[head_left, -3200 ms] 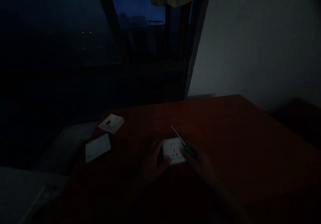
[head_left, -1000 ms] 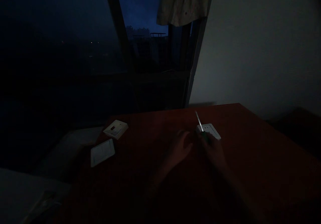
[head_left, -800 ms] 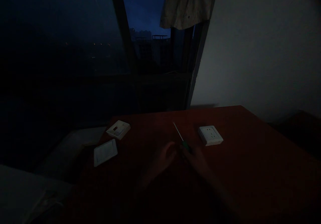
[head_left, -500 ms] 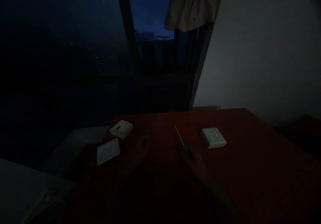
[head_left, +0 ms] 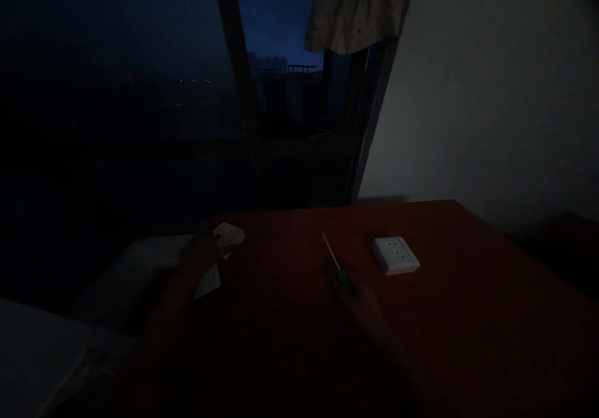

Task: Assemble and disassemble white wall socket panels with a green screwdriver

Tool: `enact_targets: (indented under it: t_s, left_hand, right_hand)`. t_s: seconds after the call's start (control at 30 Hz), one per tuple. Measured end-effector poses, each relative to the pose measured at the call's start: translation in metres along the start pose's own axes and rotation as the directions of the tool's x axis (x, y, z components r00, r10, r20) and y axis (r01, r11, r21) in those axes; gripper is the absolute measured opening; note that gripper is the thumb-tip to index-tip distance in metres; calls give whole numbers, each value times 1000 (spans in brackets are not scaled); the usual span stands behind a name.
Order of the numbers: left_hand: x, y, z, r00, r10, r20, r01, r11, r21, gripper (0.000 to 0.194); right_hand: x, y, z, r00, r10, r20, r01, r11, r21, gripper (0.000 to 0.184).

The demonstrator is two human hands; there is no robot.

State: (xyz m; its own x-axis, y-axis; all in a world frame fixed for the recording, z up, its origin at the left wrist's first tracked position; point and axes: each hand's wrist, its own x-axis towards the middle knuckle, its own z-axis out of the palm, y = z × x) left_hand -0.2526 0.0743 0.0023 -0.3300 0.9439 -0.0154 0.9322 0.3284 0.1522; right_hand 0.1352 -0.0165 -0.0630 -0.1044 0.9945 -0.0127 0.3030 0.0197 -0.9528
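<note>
While the right hand [head_left: 362, 302] is closed around the green handle of a slim metal-shafted screwdriver [head_left: 344, 280], the left hand [head_left: 202, 252] reaches over a white square plastic box [head_left: 233, 233], fingers partly spread; whether it grips is too dark to tell. Taking the reddish-brown desk [head_left: 290, 249] as landmark, the box lies at its far left corner, a flat white plate [head_left: 209, 282] nearer its left edge, and a white square socket unit [head_left: 397, 256] on its right half.

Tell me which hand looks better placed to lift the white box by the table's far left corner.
Left, most likely: the left hand is at the white box, while the right hand is farther off and holds a green-handled screwdriver.
</note>
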Motion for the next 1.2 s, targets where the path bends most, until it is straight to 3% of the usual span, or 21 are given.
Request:
enact_targets:
  t_s: [0.17, 0.33, 0.43, 0.57, 0.7, 0.87, 1.2]
  left_hand:
    - [-1, 13, 3, 996, 94, -5, -94, 994, -59, 72]
    - [-33, 57, -1, 966, 252, -53, -257, 956, -139, 71]
    - [-71, 92, 3, 888, 449, -95, -457, 843, -284, 72]
    - [-123, 129, 18, 775, 629, -67, -594, 686, -420, 90]
    - [-154, 144, 46, 782, 624, 22, -544, 698, -465, 104]
    - [-162, 143, 70, 759, 645, 90, -514, 678, -526, 108]
    - [-167, 140, 61, 741, 659, 128, -466, 641, -610, 108]
  right_hand:
    - [0, 1, 0, 1000, 10, -13, -9, 1000, 23, 24]
    - [0, -2, 1, 999, 34, -23, -33, 997, 63, 28]
    - [-2, -8, -1, 999, 42, -34, -39, 996, 84, 32]
    - [-10, -21, -8, 993, 58, -98, -49, 995, 91, 36]
    - [-20, -31, -15, 993, 46, -106, -44, 999, 21, 36]
    - [-23, -20, -12, 994, 33, -100, -47, 990, -134, 23]
    - [-28, -4, -10, 997, -5, -73, -6, 989, -145, 29]
